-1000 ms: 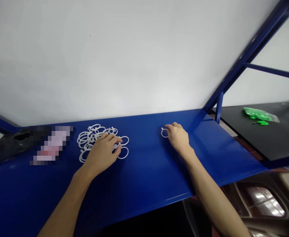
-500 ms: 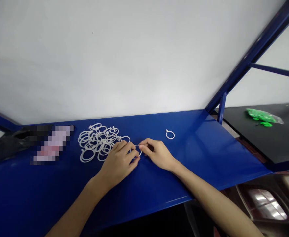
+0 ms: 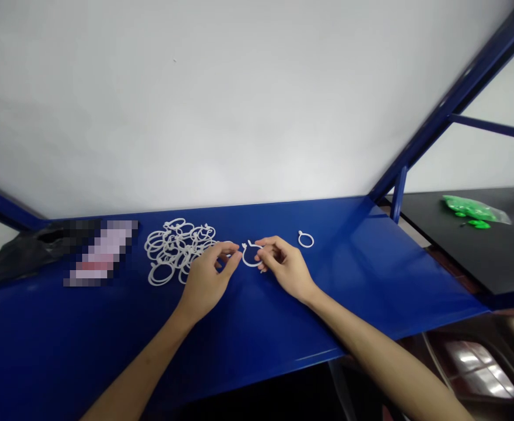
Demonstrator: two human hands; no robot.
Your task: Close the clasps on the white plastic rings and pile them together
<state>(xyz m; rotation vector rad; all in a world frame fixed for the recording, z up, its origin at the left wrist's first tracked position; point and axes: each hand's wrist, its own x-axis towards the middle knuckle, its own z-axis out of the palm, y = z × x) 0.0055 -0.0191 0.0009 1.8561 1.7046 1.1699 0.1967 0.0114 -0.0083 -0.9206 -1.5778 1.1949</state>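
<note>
Both hands meet over the blue shelf and pinch one white plastic ring between them. The ring's top is split open, its two ends apart. My left hand grips the ring's left side with thumb and fingers. My right hand grips the right side. A pile of several white rings lies just left of my left hand. One closed white ring lies alone on the shelf to the right of my right hand.
A black bag and a blurred-out item lie at the shelf's left end. A white wall runs behind the shelf. To the right, past a blue frame post, a black shelf carries a bag of green pieces.
My right hand left a closed ring on the shelf and came left. My left hand took a ring off the pile; both hands now hold it lifted, its ends apart.
</note>
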